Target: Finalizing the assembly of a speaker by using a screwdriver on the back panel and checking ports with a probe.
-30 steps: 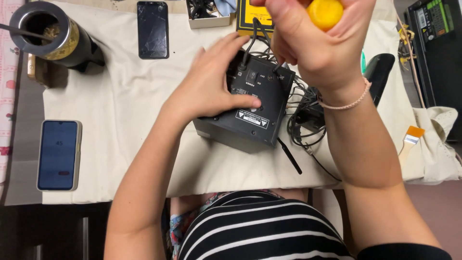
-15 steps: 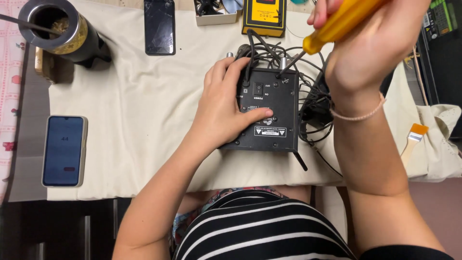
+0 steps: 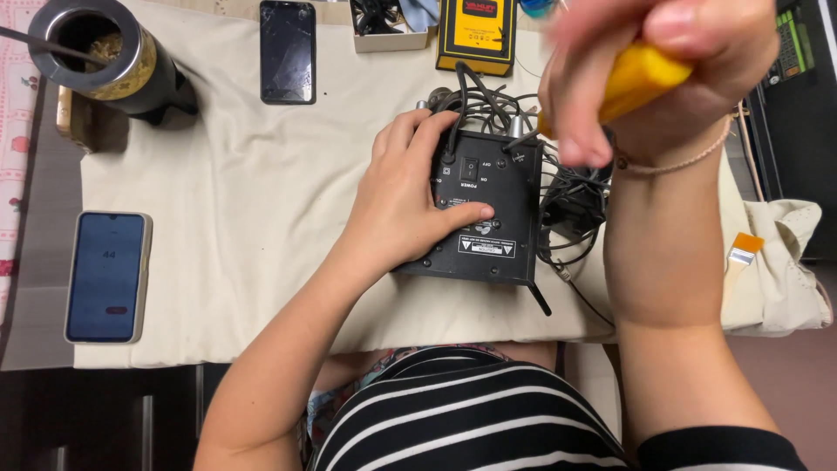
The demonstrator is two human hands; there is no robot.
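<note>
A black electronic box [image 3: 501, 205] with a switch and white labels lies on a cream cloth [image 3: 261, 218] in front of me. My left hand [image 3: 410, 196] rests flat on its left half, fingers spread over the top, thumb by the labels. My right hand [image 3: 663, 78] is raised close to the camera, blurred, above the box's right edge. It is closed around a yellow-handled tool [image 3: 636, 78]; the tool's tip is hidden. A tangle of black cables [image 3: 567, 187] runs from the box's back and right side.
A dark phone [image 3: 288, 51] lies at the top, a lit phone [image 3: 106, 275] at the left edge. A metal cup [image 3: 105, 52] with a stick stands top left. A yellow device [image 3: 478, 35], a small parts box [image 3: 388, 22] and an orange brush [image 3: 741, 250] lie around.
The box has turned squarer to me under my left hand. My right hand with the yellow tool has shifted and come nearer the camera.
</note>
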